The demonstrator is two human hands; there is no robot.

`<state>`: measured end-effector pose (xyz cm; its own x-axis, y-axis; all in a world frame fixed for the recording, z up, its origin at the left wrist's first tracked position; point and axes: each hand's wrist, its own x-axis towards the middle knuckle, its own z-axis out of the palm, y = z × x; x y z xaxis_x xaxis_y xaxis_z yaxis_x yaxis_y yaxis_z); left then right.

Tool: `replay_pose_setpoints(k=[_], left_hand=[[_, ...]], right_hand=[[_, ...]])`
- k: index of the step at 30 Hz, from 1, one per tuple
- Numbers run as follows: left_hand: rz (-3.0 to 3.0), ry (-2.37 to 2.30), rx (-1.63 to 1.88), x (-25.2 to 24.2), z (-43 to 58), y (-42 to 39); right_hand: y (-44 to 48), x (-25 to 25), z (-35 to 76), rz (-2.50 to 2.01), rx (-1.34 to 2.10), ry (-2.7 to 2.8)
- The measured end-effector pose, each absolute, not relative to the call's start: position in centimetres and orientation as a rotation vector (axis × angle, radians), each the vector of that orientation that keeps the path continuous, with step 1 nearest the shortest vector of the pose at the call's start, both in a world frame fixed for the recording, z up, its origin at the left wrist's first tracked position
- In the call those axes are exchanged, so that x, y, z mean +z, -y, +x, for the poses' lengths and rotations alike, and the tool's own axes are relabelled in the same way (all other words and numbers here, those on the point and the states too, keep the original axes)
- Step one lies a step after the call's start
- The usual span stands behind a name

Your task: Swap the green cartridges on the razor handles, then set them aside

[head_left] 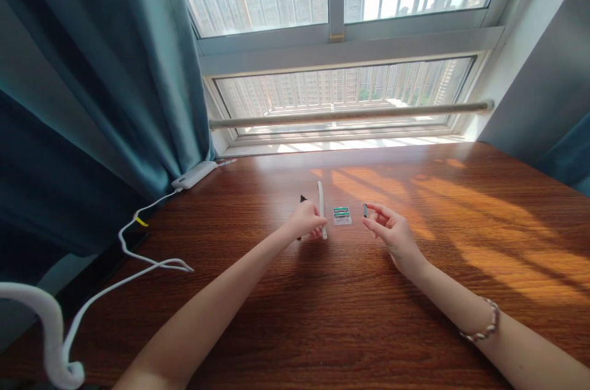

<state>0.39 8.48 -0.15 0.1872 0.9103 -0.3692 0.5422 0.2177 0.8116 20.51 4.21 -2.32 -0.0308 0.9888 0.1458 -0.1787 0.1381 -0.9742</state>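
My left hand [306, 218] is closed, its fingertips pinched over a slim white stick [321, 196] that lies lengthwise on the table. Part of a thin black object [302, 198] shows from behind that hand; most of it is covered and I cannot make out its kind. Between the hands sits a small clear case [342, 222] with green-and-black razor cartridges [342, 214] in it. To the right of the case, my right hand [391, 231] pinches a small dark razor cartridge [365, 210] upright between thumb and fingers, above the tabletop.
The brown wooden table [295, 328] runs back to a window with a horizontal rail [350, 113]. At the left, a white power strip [194, 175] rests by the blue curtain [115, 58], its white cable [124, 236] looping over the table. Sunlight falls across the right side.
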Motion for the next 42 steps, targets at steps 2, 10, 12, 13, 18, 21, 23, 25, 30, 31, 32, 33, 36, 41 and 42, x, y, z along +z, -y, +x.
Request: replay_pose_setpoints(k=[2, 10, 12, 13, 18, 21, 23, 25, 30, 31, 32, 33, 36, 41, 42], left_hand=[[1.406, -1.378, 0.516, 0.8, -0.4, -7.5], [0.984, -0.751, 0.657, 0.4, -0.9, -1.9], [0.893, -0.676, 0.647, -0.3, -0.8, -1.3], [0.86, -0.65, 0.638, -0.6, -0.8, -1.1], [0.759, -0.617, 0.582, -1.2, -0.7, 0.0], [0.741, -0.603, 0.524, -1.5, -0.8, 0.6], [0.742, -0.588, 0.502, -1.7, -0.8, 0.7], [0.752, -0.583, 0.516, -1.8, -0.7, 0.7], [0.778, -0.538, 0.615, -1.6, -0.4, 0.6], [0.765, -0.535, 0.624, -1.4, -0.4, 0.7], [0.743, -0.54, 0.628, -1.2, -0.5, 0.7], [0.716, -0.547, 0.625, -1.0, -0.6, 0.8], [0.67, -0.543, 0.597, -0.5, -0.9, 1.0], [0.721, -0.488, 0.52, -0.6, -1.0, 1.5], [0.733, -0.491, 0.503, -0.6, -1.0, 1.7]], right_hand=[[-4.2, -2.3, 20.5, -0.936, 1.24, 1.165], [-4.2, -2.7, 20.3, -0.834, 1.59, 0.921], [-4.2, -2.7, 20.2, -0.765, 1.657, 0.84], [-4.2, -2.7, 20.2, -0.718, 1.686, 0.801], [-3.9, -2.2, 20.3, -0.498, 1.801, 0.694], [-3.7, -1.9, 20.3, -0.483, 1.824, 0.69], [-3.5, -1.9, 20.2, -0.494, 1.813, 0.704], [-3.3, -1.9, 20.0, -0.508, 1.801, 0.728], [-2.8, -2.0, 19.5, -0.521, 1.811, 0.775], [-2.7, -1.9, 19.4, -0.521, 1.813, 0.78], [-2.6, -1.9, 19.4, -0.523, 1.815, 0.786], [-2.5, -1.9, 19.3, -0.528, 1.818, 0.796], [-2.3, -1.9, 19.3, -0.562, 1.845, 0.844], [-2.0, -2.2, 19.2, -0.578, 1.924, 0.838], [-1.9, -2.2, 19.2, -0.574, 1.936, 0.833]])
